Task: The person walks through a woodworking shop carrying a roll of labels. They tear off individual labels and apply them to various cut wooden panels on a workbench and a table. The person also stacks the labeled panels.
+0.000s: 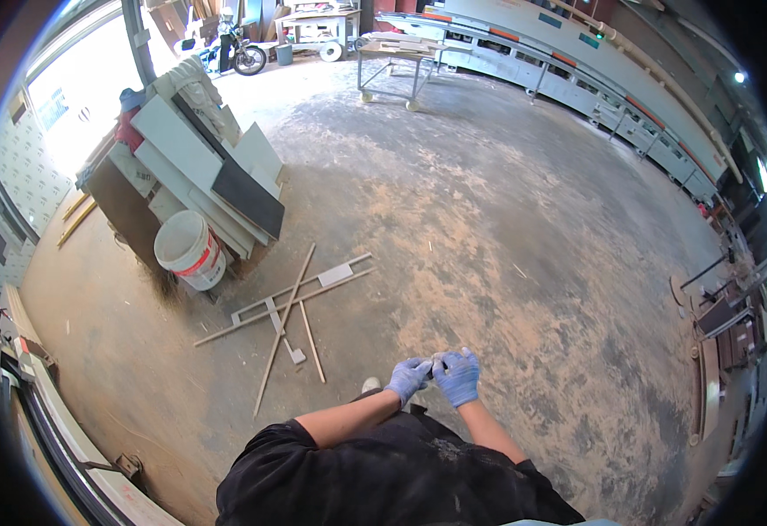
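In front of my body, my left hand (408, 380) and my right hand (458, 378) meet, both in light blue work gloves. The fingers of each are pinched together at the point where they come close. Something small and dark shows between the fingertips, too small to name. Beyond my left hand, several thin wood strips (284, 326) lie crossed on the dusty floor, with a few short grey pieces (335, 274) among them. One shoe (371, 384) shows just left of my left hand.
A white bucket (192, 252) stands by leaning boards (192, 171) on the left. A long machine (567, 83) runs along the far right, with a wheeled metal table (398, 66) near it. A motorbike (236, 53) is parked at the back. Sawdust covers the concrete floor (506, 237).
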Tool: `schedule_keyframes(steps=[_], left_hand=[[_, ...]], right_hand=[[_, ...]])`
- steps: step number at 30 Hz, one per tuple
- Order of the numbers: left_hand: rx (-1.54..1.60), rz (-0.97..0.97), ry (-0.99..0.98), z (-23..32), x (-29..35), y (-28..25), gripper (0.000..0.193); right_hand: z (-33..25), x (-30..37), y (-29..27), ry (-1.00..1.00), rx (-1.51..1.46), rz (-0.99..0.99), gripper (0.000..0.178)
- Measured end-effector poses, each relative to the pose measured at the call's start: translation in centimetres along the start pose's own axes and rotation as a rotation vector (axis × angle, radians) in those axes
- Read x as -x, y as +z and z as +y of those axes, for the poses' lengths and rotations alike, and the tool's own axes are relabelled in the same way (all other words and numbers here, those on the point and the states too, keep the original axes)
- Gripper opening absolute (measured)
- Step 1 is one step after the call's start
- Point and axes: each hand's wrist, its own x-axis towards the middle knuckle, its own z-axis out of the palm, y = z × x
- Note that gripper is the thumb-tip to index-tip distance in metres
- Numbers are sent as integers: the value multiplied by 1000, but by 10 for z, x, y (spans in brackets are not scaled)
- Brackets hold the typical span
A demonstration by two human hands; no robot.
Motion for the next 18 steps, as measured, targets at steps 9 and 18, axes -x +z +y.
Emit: schedule_keyframes(steps=[9,18], left_hand=[[-456,-111,320,149,-152,-14,28],[-221,-89,374,256,-375,-17,35]], right_hand=[[97,-176,61,391,-393,242,16],[355,-333,17,807,-699,529,18]])
